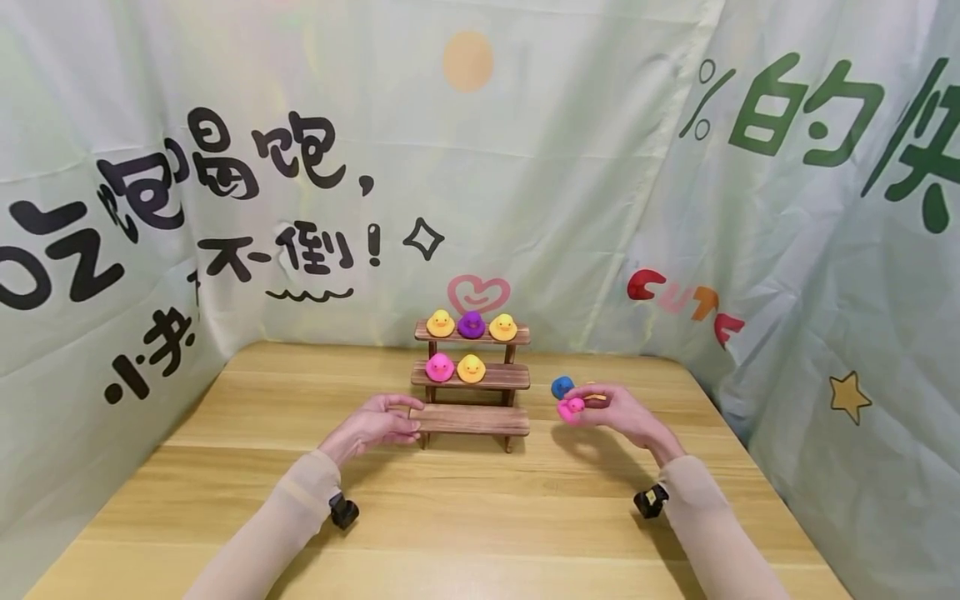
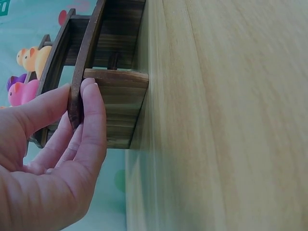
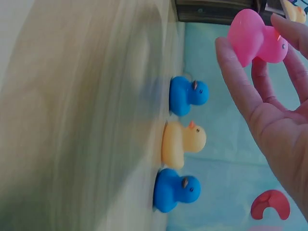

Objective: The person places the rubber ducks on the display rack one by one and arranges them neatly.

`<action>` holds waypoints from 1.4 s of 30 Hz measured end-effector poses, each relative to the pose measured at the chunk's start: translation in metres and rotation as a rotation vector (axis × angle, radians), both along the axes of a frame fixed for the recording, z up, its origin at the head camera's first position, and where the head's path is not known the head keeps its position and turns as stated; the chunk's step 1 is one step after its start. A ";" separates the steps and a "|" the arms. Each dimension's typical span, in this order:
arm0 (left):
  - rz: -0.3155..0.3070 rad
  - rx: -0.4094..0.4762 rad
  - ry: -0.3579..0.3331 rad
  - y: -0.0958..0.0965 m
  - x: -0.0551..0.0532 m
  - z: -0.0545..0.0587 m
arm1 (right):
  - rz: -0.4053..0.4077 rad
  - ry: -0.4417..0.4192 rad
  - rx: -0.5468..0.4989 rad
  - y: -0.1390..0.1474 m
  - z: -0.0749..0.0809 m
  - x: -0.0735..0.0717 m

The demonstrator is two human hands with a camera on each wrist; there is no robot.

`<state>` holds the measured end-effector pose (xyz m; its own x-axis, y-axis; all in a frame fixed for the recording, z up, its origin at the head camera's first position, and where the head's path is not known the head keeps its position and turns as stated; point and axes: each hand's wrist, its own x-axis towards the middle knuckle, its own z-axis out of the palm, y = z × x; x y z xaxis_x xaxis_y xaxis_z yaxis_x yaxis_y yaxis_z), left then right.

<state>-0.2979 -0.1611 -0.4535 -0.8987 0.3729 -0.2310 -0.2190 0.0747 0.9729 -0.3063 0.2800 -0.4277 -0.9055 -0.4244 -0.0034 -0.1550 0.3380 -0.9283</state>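
Note:
A small three-tier wooden shelf (image 1: 471, 421) stands on the table. My left hand (image 1: 381, 423) pinches the left end of its lowest board, thumb above and fingers beneath in the left wrist view. In my right hand (image 1: 618, 412) a pink rubber duck (image 3: 250, 38) is gripped between thumb and fingers, above the table to the right of the shelf. On the top tier sit a yellow duck (image 1: 440, 324), a purple duck (image 1: 472, 325) and another yellow duck (image 1: 504, 327). The middle tier carries a pink duck (image 1: 439, 367) and a yellow duck (image 1: 471, 369) at its left.
Behind the right hand, a blue duck (image 3: 180, 96), a yellow duck (image 3: 175, 144) and a second blue duck (image 3: 168, 190) stand in a row on the table (image 1: 480, 525). Printed cloth (image 1: 525, 183) hangs around the back and sides.

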 end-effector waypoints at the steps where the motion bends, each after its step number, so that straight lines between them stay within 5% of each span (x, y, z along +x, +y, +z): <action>1: -0.001 -0.001 0.000 0.000 0.000 0.000 | 0.000 0.001 -0.007 -0.002 0.001 0.000; 13: 0.001 0.012 0.006 0.000 0.003 0.001 | -0.002 0.048 -0.036 -0.017 0.009 0.005; 42: 0.001 0.010 0.008 0.001 0.004 0.003 | -0.206 0.096 -0.167 -0.068 0.016 0.015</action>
